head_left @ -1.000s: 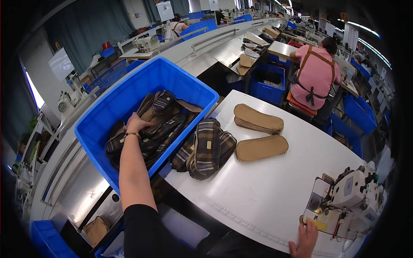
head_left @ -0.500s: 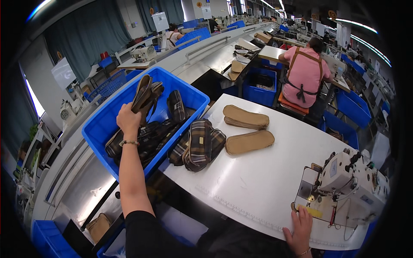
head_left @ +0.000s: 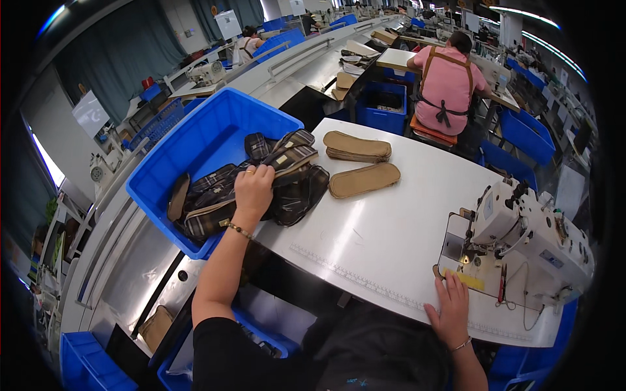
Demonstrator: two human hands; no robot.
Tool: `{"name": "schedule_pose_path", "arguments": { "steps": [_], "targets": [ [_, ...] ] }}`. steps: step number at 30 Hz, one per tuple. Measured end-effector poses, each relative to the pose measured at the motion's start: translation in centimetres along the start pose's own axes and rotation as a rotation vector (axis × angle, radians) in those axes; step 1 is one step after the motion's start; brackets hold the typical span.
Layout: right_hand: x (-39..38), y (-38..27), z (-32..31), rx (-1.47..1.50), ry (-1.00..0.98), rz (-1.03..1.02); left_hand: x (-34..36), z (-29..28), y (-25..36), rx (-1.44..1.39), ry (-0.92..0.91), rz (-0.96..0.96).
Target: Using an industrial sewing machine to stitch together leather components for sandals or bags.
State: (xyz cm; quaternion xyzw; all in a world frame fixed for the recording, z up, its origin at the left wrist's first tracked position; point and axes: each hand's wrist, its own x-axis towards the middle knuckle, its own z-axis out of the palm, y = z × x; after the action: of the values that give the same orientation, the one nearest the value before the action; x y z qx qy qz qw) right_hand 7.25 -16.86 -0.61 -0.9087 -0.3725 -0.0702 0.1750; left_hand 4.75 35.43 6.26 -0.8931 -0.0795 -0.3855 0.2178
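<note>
My left hand (head_left: 253, 190) is closed over the near end of a dark plaid fabric pouch (head_left: 295, 156), where the blue bin's rim meets the table. Another plaid pouch (head_left: 301, 195) lies on the table beside it. More plaid pieces (head_left: 212, 195) are heaped in the near part of the blue bin (head_left: 189, 146). My right hand (head_left: 450, 309) rests flat on the white table, fingers spread, next to the yellow strip (head_left: 464, 280) at the sewing machine (head_left: 521, 228). It holds nothing.
Two groups of tan oval fabric pieces (head_left: 364, 180) lie on the white table (head_left: 391, 241). Red-handled snips (head_left: 502, 284) lie by the machine. Ahead, a person in pink (head_left: 450, 91) sits at another station. A long metal chute (head_left: 147, 280) runs along the left.
My left hand has come out of the blue bin toward the table, leaving the tan-edged piece in the bin, and is now on a plaid pouch. My right hand stays by the machine.
</note>
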Motion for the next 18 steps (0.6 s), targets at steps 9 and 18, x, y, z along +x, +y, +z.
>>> {"name": "schedule_pose_path", "arguments": {
  "steps": [9,18],
  "targets": [
    [-0.3,-0.1,-0.1,0.0,0.024,-0.019,-0.3,0.7,0.4,-0.002,-0.136,0.101],
    [-0.1,0.1,-0.1,0.011,0.016,-0.039,-3.9,-3.1,-3.8,-0.066,-0.442,-0.324]
  ]
}}
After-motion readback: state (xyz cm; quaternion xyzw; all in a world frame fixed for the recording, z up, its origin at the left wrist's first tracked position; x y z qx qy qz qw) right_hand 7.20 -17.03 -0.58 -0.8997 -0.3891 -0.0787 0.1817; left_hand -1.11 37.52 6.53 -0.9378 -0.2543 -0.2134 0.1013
